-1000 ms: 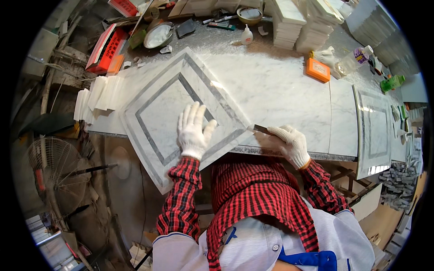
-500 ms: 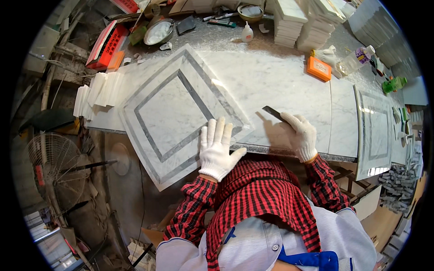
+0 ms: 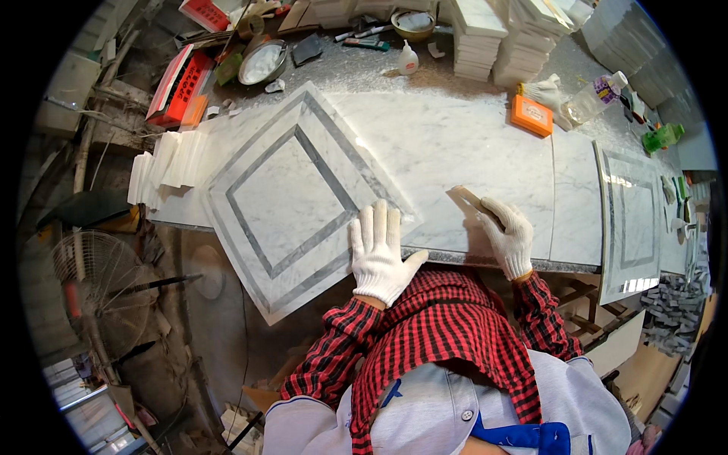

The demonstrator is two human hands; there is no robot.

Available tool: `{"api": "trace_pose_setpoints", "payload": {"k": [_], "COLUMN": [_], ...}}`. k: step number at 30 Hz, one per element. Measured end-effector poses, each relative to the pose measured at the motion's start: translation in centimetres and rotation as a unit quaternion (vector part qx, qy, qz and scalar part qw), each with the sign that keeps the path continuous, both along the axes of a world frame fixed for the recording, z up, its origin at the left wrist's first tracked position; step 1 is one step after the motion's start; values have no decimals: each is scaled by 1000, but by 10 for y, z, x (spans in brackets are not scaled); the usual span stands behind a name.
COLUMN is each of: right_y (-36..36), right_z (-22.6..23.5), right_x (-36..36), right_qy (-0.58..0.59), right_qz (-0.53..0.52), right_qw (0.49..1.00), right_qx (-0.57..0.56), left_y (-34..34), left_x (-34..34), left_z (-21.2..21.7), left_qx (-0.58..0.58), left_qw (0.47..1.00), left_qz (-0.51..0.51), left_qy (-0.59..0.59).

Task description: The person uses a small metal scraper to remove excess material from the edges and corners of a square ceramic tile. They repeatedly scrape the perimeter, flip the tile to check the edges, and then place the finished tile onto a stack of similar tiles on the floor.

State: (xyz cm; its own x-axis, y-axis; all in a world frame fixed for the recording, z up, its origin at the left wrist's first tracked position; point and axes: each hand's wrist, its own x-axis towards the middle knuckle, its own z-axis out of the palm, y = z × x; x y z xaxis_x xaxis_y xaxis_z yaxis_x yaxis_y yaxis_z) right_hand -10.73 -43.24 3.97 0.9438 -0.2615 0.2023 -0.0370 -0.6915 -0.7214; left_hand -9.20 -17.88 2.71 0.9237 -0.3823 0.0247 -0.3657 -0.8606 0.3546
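A square white marble panel [image 3: 292, 201] with two grey inlaid frames lies turned like a diamond on the bench, its nearest corner sticking out past the front edge. My left hand [image 3: 384, 256], in a white knitted glove, rests flat near the panel's right corner with the fingers outstretched. To the right of the panel, my gloved right hand [image 3: 508, 235] grips a thin flat blade [image 3: 466, 196] between thumb and fingers. The blade points up and left over the pale marble, apart from the panel, and catches the light.
White marble strips [image 3: 176, 159] stand left of the panel. Behind it are a bowl of white powder [image 3: 263, 62], a small squeeze bottle [image 3: 408, 58] and stacked white tiles [image 3: 478, 42]. An orange box [image 3: 531, 115] lies at the right, with another framed panel [image 3: 628, 220] beyond.
My left hand has slid right along the panel toward its right corner. The blade in my right hand has tilted, so its face looks brighter than the dark one before.
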Motion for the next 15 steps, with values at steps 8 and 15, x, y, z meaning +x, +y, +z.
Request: {"api": "trace_pose_setpoints", "payload": {"k": [8,15], "right_y": [6,-7], "right_z": [4,14], "right_x": [5,22], "right_qy": [18,107], "right_qz": [39,239], "right_qw": [999,964], "right_qx": [34,53], "left_y": [-9,-6], "left_x": [3,-9], "left_z": [-4,-2], "left_qx": [2,-5], "left_qw": [1000,1000], "left_qz": [6,25], "left_qy": [-12,-16]}}
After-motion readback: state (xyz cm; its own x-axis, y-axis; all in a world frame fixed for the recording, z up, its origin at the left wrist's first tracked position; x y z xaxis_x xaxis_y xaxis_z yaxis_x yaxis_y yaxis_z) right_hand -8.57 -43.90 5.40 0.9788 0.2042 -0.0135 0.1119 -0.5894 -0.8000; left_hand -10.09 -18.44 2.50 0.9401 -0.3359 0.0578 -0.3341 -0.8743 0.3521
